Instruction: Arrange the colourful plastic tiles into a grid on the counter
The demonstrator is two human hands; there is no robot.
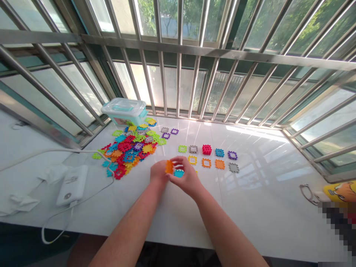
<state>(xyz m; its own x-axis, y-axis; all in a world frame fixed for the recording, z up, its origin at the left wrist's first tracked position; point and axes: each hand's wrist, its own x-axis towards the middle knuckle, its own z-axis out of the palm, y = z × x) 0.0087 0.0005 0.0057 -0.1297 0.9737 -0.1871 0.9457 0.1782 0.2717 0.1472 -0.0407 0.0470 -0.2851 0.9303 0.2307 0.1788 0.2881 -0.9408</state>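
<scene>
- The right hand (187, 177) grasps an orange interlocking tile (169, 167) between thumb and fingertips, above the white tabletop (250, 215).
- The left hand (158, 171) is against the left side of that tile; its fingers are largely hidden, so its grip cannot be told.
- A light-blue tile (178, 173) shows through the gap between the right thumb and fingers.
- Just right of the hands, pieces stand sorted by colour in two rows.
- Far row, left to right: green piece (182, 149), grey piece (193, 149), red stack (207, 150), blue stack (219, 152), purple stack (232, 155).
- Near row, left to right: yellow piece (192, 160), orange open-centred piece (206, 162), solid orange piece (220, 164), grey notched piece (234, 167).
- Beyond the hands, one grey frame (165, 129) and two purple frames (174, 131) lie near the heap.
- Left of the hands is a mixed-colour heap of tiles (129, 147).
- Behind the heap is a lidded, teal-tinted plastic box (124, 112).
- Far left: a white device (72, 185) with a white cable (57, 213), beside crumpled white tissue (20, 203).
- Far right: a yellow printed object (339, 191) beside a metal ring (307, 193).
- Metal bars (179, 81) stand before the windows.
</scene>
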